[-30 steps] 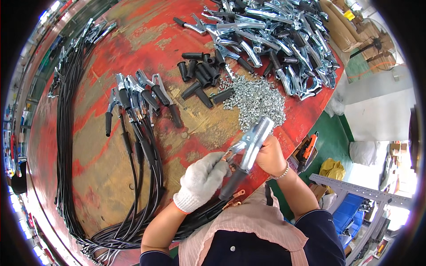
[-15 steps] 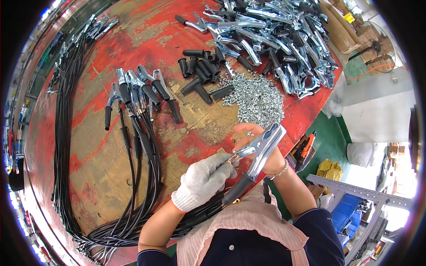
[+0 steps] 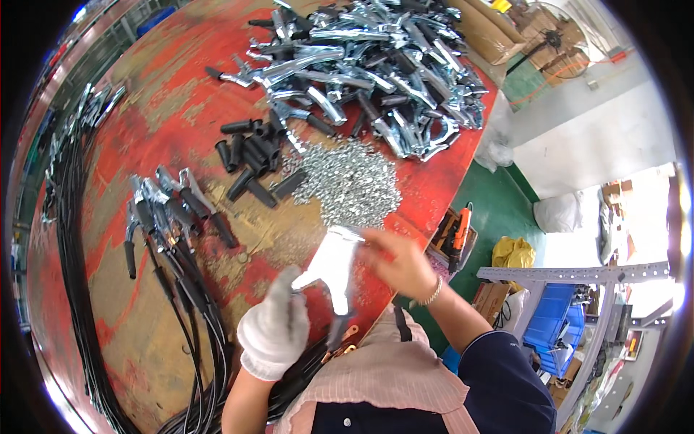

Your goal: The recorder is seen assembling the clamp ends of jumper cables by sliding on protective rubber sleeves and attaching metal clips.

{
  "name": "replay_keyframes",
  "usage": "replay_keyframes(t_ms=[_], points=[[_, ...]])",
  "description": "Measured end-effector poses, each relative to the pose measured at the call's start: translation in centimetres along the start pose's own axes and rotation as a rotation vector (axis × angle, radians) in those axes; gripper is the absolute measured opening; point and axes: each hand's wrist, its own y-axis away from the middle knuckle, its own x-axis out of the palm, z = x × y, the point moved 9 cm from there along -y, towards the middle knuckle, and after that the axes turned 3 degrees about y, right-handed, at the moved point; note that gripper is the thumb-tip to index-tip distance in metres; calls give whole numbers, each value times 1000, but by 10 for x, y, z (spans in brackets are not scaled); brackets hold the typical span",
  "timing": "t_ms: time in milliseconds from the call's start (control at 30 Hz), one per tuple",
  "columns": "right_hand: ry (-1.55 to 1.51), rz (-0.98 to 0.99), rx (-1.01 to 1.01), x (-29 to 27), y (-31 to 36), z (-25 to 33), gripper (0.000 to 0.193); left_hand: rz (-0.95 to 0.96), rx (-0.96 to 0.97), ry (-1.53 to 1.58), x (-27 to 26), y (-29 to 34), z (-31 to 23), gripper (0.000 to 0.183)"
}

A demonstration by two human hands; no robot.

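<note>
Between my hands is a shiny metal spring clamp (image 3: 332,262), its broad face white with glare. One of its legs ends in a black handle sleeve (image 3: 337,333). My left hand (image 3: 275,329), in a white knitted glove, is closed on the clamp's other leg. My bare right hand (image 3: 400,266), with a bracelet at the wrist, is beside the clamp's top end; its fingers are smeared by motion, so their grip cannot be made out. Below the clamp, copper cable lugs (image 3: 350,331) and black cables (image 3: 293,387) lie by my apron.
A heap of metal clamps (image 3: 383,72) covers the far table. Nearer are loose black sleeves (image 3: 253,150) and a pile of small nuts (image 3: 354,189). Cables with clamps (image 3: 163,210) lie left, beside a long cable bundle (image 3: 69,246). A metal rack (image 3: 571,275) stands right.
The clamp has turned so its broad face shows. My right hand has come from behind it to its right side. The whole view has shifted, moving the table's things leftward.
</note>
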Motion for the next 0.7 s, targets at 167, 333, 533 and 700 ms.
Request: replay_keyframes(t_ms=[167,333,533,700], points=[[340,-427,-60,-78,-4,-73,16,25,-791,1155,32,16,50,29],[494,-474,-162,-73,-11,-79,14,60,-763,1164,38,15,54,31],[528,-477,-264,-74,-4,-65,15,-19,-621,1180,28,18,46,37],[722,-329,-368,-64,20,-57,15,-38,-565,1132,24,18,39,25]])
